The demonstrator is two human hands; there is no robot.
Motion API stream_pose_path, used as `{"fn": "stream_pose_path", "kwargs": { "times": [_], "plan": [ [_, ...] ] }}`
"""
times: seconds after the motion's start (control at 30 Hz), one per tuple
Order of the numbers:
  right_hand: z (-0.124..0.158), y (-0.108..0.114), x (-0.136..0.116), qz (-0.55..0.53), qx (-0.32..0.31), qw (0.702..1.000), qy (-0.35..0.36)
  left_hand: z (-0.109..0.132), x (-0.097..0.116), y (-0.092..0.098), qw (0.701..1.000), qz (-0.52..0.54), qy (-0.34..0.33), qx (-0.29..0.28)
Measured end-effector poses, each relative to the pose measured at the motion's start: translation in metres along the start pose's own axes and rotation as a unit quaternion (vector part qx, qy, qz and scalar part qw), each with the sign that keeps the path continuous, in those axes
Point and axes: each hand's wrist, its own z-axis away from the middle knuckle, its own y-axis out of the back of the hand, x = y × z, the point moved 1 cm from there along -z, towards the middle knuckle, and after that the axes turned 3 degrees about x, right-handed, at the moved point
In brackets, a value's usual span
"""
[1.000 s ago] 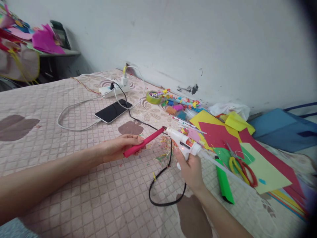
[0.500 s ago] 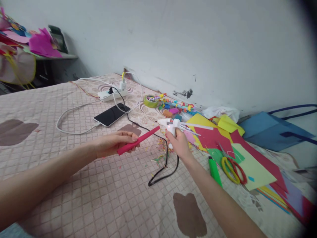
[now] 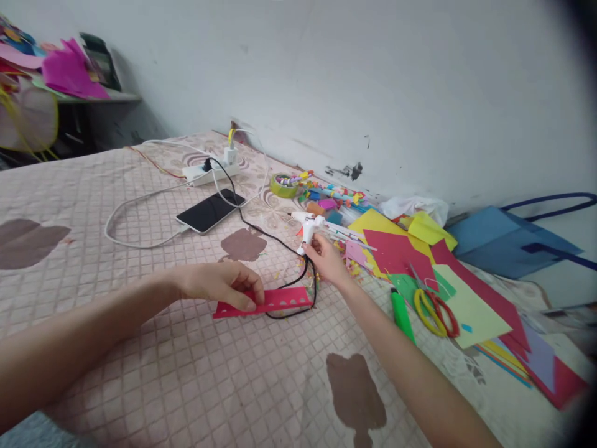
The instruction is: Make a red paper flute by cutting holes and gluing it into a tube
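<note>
My left hand (image 3: 228, 285) is closed on a red paper strip (image 3: 284, 298) with a row of holes along it, low over the tablecloth. Part of the strip is hidden under the fingers. To the right, my right hand (image 3: 326, 258) grips a white glue gun (image 3: 308, 233) by the lower end of its handle, the nozzle pointing left. From the handle a black cord (image 3: 265, 232) runs back to the power strip (image 3: 198, 174), and a loop of it passes behind and below the paper strip.
A phone (image 3: 209, 211) on a white cable lies left of the glue gun. Right of my right hand are coloured paper sheets (image 3: 398, 256), scissors (image 3: 431, 311) and a green cutter-like tool (image 3: 402, 316). Tape (image 3: 283, 186) and craft bits line the wall, near a blue bag (image 3: 508, 242).
The red strip has come down closer to the cloth and turned so that its holes show. My right hand has shifted lower on the glue gun and slightly left.
</note>
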Motion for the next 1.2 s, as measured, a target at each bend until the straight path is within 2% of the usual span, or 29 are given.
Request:
{"fn": "stream_pose_path", "kwargs": {
  "times": [0.33, 0.5, 0.67, 0.83, 1.0, 1.2],
  "plan": [
    [-0.008, -0.007, 0.012, -0.015, 0.031, 0.999, -0.033, 0.000, 0.000, -0.002, 0.999, -0.043, -0.008, -0.026],
    [-0.021, -0.013, 0.005, 0.026, 0.062, 0.997, -0.035, 0.000, -0.003, -0.001, 0.998, -0.053, -0.014, -0.027],
    [-0.041, -0.015, -0.008, 0.080, 0.088, 0.993, 0.001, -0.001, -0.004, -0.001, 0.998, -0.058, -0.017, -0.033],
    [-0.057, -0.021, -0.008, 0.114, 0.062, 0.991, 0.014, -0.001, -0.003, -0.001, 0.998, -0.056, -0.015, -0.030],
    [-0.059, -0.019, -0.001, 0.127, 0.032, 0.991, 0.017, -0.002, -0.004, 0.000, 0.999, -0.043, -0.011, -0.028],
    [-0.058, -0.015, 0.001, 0.125, 0.047, 0.991, 0.032, -0.003, -0.003, -0.001, 0.999, -0.021, -0.003, -0.031]
  ]
}}
